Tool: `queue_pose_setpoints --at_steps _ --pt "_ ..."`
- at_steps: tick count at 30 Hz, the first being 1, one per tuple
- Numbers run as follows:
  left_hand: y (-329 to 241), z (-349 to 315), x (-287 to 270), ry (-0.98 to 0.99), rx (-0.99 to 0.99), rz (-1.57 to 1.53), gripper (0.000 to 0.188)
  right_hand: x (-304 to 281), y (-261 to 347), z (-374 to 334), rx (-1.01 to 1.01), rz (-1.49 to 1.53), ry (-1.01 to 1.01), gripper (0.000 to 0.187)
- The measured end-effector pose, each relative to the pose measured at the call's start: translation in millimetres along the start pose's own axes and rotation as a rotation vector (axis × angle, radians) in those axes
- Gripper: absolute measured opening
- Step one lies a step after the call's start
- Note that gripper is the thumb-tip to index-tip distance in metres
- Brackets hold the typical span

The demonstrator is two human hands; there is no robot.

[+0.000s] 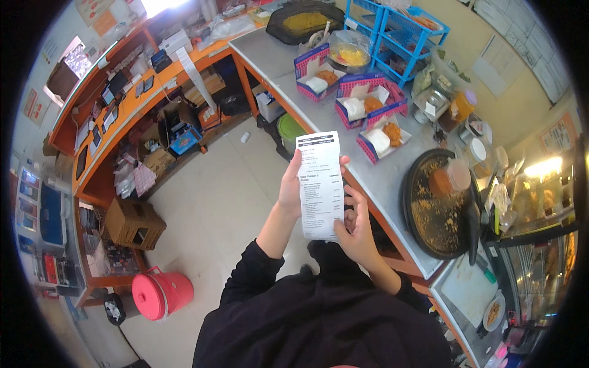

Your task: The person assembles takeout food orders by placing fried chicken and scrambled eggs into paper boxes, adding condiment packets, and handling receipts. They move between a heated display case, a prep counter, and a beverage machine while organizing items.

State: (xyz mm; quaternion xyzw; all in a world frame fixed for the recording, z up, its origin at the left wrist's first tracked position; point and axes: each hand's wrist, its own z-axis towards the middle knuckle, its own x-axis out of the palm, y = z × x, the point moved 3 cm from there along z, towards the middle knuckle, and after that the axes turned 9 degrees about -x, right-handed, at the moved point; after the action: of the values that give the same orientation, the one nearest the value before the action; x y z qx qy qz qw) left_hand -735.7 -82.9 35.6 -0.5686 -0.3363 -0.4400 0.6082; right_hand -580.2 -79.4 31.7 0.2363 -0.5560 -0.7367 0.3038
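A long white printed receipt is held upright in front of my body. My left hand grips it along its left edge, with fingertips showing past the right edge. At the lower right edge, my right hand has its thumb against the paper and its fingers curled. Just beyond on the metal counter stand three open pink-and-blue meal boxes: a far one, a middle one and a near one. Each holds a white wrapped bundle and a piece of fried food.
A round black pan with crumbs sits on the counter to the right, a clear tub inside it. Blue basket racks stand behind the boxes. A red lidded bucket is on the floor at left. An orange desk curves along the left wall.
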Motion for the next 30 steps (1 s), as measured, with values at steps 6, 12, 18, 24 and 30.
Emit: queue_pose_setpoints --at_steps 6,12,18,24,30 --pt "-58.7 89.5 -33.3 0.129 -0.057 -0.075 0.067 -18.3 -27.3 93.5 -0.047 0.034 -0.020 0.066" --pt "-119.6 180.8 -46.3 0.104 -0.111 -0.088 0.065 -44.7 -36.9 192.5 -0.036 -0.014 -0.076 0.067" --pt "-152.3 253.6 -69.6 0.083 -0.181 -0.131 0.066 -66.3 -46.2 252.8 -0.045 -0.037 -0.192 0.067" --pt "-167.6 304.9 -73.3 0.192 -0.288 -0.198 0.066 -81.2 -54.2 296.7 -0.060 -0.042 -0.329 0.057" --pt "-173.5 340.4 -90.0 0.120 -0.502 -0.069 0.062 -93.6 -58.4 329.4 0.005 -0.134 -0.420 0.049"
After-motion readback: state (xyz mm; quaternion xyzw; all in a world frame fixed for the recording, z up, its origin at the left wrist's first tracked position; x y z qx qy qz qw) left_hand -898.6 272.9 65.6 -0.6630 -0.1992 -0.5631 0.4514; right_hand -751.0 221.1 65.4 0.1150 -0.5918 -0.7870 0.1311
